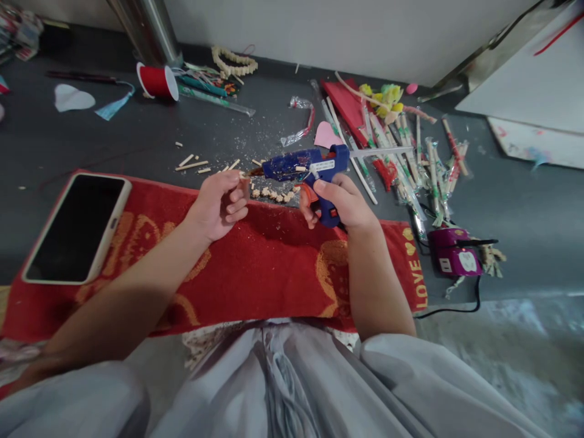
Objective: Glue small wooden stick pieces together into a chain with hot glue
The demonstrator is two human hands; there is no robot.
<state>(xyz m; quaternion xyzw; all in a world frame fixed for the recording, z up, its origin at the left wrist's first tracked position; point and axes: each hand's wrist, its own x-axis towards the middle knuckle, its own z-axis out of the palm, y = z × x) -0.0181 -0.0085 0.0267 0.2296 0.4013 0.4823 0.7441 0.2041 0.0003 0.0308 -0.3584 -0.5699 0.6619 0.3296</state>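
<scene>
Gripping a glue gun (287,167) at the far edge of the towel (274,261), the right hand (349,199) is closed; the left hand (222,204) pinches a pale bit (242,174); past the towel, wrappers (438,204) hold sticks (431,163)

We read LOVE (420,285) in yellow at the right end of the red towel (269,267), with two hearts (411,249) beyond it. The white label (322,165) on the blue glue gun (337,158) was too small for us.

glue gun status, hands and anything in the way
Right hand gripping glue gun. Left hand pinching pale piece by nozzle. Pale bits lie nearby, none blocking.
</scene>
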